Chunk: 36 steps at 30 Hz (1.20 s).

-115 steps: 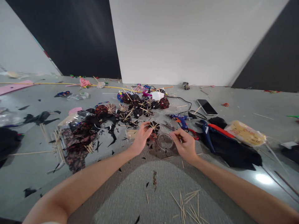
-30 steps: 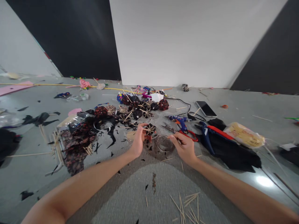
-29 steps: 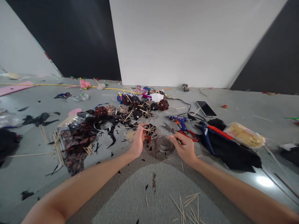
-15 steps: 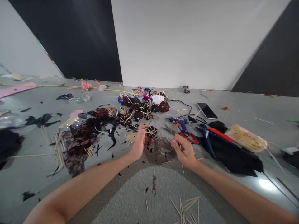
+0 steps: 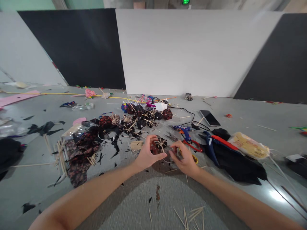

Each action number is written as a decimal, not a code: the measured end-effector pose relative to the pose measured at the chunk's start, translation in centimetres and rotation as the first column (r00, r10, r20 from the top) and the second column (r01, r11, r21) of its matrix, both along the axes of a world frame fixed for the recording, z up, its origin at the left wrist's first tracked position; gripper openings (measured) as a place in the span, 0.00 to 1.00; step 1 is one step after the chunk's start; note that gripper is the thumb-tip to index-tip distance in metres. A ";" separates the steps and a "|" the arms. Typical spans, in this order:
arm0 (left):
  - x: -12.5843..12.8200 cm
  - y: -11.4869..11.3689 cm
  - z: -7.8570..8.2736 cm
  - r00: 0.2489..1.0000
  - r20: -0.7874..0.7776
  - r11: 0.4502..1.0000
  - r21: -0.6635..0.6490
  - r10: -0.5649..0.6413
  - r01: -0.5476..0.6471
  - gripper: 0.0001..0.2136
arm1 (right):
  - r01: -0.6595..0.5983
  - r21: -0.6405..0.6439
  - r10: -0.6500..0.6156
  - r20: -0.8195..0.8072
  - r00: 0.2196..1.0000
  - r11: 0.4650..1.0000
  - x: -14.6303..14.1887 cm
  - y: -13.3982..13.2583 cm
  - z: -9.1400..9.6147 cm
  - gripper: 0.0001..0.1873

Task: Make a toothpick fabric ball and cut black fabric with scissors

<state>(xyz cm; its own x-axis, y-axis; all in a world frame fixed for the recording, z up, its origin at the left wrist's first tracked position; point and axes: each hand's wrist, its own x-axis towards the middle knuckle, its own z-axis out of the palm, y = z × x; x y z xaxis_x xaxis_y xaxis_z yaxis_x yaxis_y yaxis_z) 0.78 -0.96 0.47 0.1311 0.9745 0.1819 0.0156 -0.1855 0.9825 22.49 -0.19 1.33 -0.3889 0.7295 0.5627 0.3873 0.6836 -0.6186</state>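
Note:
Between the thumb and fingers of my left hand (image 5: pixel 149 154) is a small black mini umbrella (image 5: pixel 161 143) with pale wooden stick ribs spread like spokes. My right hand (image 5: pixel 184 158) is close beside it, fingers curled, the fingertips near the umbrella's right edge. Yellow loops, seemingly handles of yellow-handled scissors (image 5: pixel 195 159), show at its palm; the blades are hidden. A clear round ring on the floor lies mostly hidden below the hands. Just beyond are pliers (image 5: pixel 171 137) with red handles and a blue glue gun (image 5: pixel 185 131).
Several similar mini umbrellas (image 5: pixel 141 115) are heaped ahead. Dark patterned fabric (image 5: pixel 79 153) and sticks (image 5: pixel 62 156) lie left. To the right are a phone (image 5: pixel 210 118), black cloth (image 5: pixel 240 166) and a yellow packet (image 5: pixel 249 145). Loose sticks (image 5: pixel 192 215) lie in front; a white panel (image 5: pixel 179 51) stands behind.
My right hand has moved left, up to the umbrella. My left hand has shifted slightly right, its thumb now stretched across below the umbrella. The head view has tilted up.

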 end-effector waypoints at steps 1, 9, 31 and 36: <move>0.0 0.0 -0.1 1.000 -0.022 1.000 0.010 0.008 -0.008 0.40 | -0.043 0.031 0.042 0.021 0.999 0.999 0.0 -0.1 0.0 0.15; 0.1 -0.4 -0.2 0.987 -0.158 0.960 0.279 0.043 0.003 0.39 | -0.297 0.145 0.260 0.229 0.938 0.944 -0.1 -0.4 -0.2 0.28; -0.6 -1.2 0.8 0.975 -0.199 0.810 0.586 0.099 0.037 0.22 | -0.177 -0.381 -0.022 -0.464 0.886 0.907 0.3 1.0 -0.1 0.10; -0.9 -1.6 0.5 0.957 -0.286 0.776 0.613 0.042 0.149 0.22 | -0.066 -0.341 -0.080 -0.397 0.914 0.938 0.3 1.5 -0.3 0.10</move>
<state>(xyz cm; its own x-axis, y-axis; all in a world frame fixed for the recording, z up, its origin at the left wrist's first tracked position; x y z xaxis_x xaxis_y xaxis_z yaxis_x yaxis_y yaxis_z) -0.07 -2.52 0.99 0.3158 0.6467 0.6943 0.2300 -0.7621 0.6053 22.83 1.27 0.99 -0.1794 0.9053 0.3850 0.0618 0.4009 -0.9140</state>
